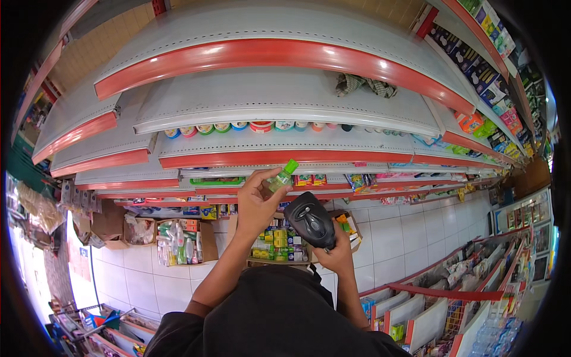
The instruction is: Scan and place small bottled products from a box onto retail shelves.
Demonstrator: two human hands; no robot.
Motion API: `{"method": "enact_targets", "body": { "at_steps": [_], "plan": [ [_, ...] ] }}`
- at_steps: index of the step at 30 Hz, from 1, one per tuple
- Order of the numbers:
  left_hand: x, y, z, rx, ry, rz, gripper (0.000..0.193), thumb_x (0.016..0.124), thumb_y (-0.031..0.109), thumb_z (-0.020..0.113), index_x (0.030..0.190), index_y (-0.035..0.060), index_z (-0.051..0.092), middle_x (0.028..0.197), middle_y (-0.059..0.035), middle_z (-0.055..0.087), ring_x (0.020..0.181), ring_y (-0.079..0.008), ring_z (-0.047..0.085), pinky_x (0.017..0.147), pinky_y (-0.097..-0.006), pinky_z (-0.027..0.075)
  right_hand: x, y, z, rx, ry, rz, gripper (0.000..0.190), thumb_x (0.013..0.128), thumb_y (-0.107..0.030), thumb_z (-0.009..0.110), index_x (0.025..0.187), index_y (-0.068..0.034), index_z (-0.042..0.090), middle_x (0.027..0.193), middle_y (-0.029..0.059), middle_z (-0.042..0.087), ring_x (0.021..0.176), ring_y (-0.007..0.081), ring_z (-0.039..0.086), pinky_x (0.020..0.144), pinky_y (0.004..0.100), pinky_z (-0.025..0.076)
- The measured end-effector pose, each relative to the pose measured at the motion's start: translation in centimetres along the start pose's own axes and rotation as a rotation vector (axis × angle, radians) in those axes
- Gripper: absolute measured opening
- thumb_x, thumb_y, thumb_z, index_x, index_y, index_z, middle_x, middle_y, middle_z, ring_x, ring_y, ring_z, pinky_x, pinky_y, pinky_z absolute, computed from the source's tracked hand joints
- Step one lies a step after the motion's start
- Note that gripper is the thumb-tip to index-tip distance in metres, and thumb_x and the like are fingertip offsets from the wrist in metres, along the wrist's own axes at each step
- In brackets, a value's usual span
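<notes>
My left hand (258,201) holds a small clear bottle (280,179) with a bright green cap, tilted up and to the right, between thumb and fingers. Just right of it, my right hand (337,252) grips a black handheld barcode scanner (310,219), its head pointing up and left towards the bottle. The two do not touch. Below both hands, a cardboard box (279,261) on the floor holds many small yellow, green and purple packages.
White shelves with red edges (276,52) span the view ahead. Colourful lidded jars (262,127) line a middle shelf, and a checked cloth (366,85) lies higher up. Another carton (208,241) holds bottles at the left. Low racks (415,328) of goods stand at lower right.
</notes>
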State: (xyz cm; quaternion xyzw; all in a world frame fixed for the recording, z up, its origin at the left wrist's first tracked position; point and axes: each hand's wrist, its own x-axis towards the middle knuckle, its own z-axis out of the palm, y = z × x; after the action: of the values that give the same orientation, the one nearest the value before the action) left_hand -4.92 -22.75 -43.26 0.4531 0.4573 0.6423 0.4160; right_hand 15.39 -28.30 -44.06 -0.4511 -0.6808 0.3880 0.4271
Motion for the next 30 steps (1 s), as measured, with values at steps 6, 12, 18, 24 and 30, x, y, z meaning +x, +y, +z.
{"method": "enact_targets", "body": {
  "at_steps": [6, 12, 18, 24, 30],
  "plan": [
    [-0.7, 0.9, -1.7, 0.032, -0.062, -0.032, 0.036, 0.077, 0.000, 0.072, 0.112, 0.0011, 0.062, 0.102, -0.0057, 0.058, 0.073, -0.0033, 0.053, 0.061, -0.0175, 0.044, 0.0, -1.2, 1.0, -0.107, 0.023, -0.035, 0.047, 0.064, -0.010, 0.069, 0.108, 0.000, 0.056, 0.086, 0.0159, 0.067, 0.080, 0.0261, 0.068, 0.071, 0.0323, 0.051],
    [-1.1, 1.0, -2.8, 0.015, -0.112, -0.034, 0.037, 0.079, 0.002, 0.071, 0.115, 0.0013, 0.061, 0.101, -0.0064, 0.061, 0.073, -0.0051, 0.054, 0.062, -0.0184, 0.045, -0.5, -2.2, 2.0, -0.089, 0.049, -0.044, 0.046, 0.063, -0.008, 0.068, 0.106, 0.001, 0.055, 0.085, 0.0148, 0.066, 0.078, 0.0257, 0.068, 0.072, 0.0321, 0.050],
    [-0.9, 2.5, -3.2, -0.559, -0.153, -0.401, 0.030, 0.096, 0.019, 0.050, 0.120, 0.0011, 0.052, 0.101, -0.0105, 0.064, 0.081, -0.0136, 0.061, 0.069, -0.0254, 0.050, 1.5, 1.4, -4.6, -0.094, 0.206, 0.000, 0.057, 0.084, -0.022, 0.059, 0.132, 0.004, 0.042, 0.113, 0.0198, 0.058, 0.105, 0.0268, 0.057, 0.090, 0.0355, 0.043],
    [-1.2, 3.2, -2.1, -0.810, -0.200, -0.564, 0.033, 0.101, 0.030, 0.037, 0.109, 0.0020, 0.053, 0.096, -0.0099, 0.063, 0.081, -0.0166, 0.060, 0.070, -0.0279, 0.051, 11.6, -0.3, -14.7, -0.643, 0.430, -0.237, 0.053, 0.090, -0.025, 0.055, 0.134, 0.001, 0.041, 0.116, 0.0246, 0.056, 0.106, 0.0363, 0.056, 0.091, 0.0383, 0.043],
    [-2.4, 2.7, 0.6, -0.844, -0.192, -0.572, 0.038, 0.100, 0.035, 0.040, 0.102, 0.0007, 0.056, 0.092, -0.0079, 0.063, 0.077, -0.0164, 0.059, 0.066, -0.0278, 0.051, 21.3, 1.4, -21.2, -0.967, 0.502, -0.236, 0.048, 0.084, -0.023, 0.060, 0.126, -0.002, 0.049, 0.098, 0.0215, 0.060, 0.087, 0.0417, 0.059, 0.074, 0.0505, 0.047]
  ]
}}
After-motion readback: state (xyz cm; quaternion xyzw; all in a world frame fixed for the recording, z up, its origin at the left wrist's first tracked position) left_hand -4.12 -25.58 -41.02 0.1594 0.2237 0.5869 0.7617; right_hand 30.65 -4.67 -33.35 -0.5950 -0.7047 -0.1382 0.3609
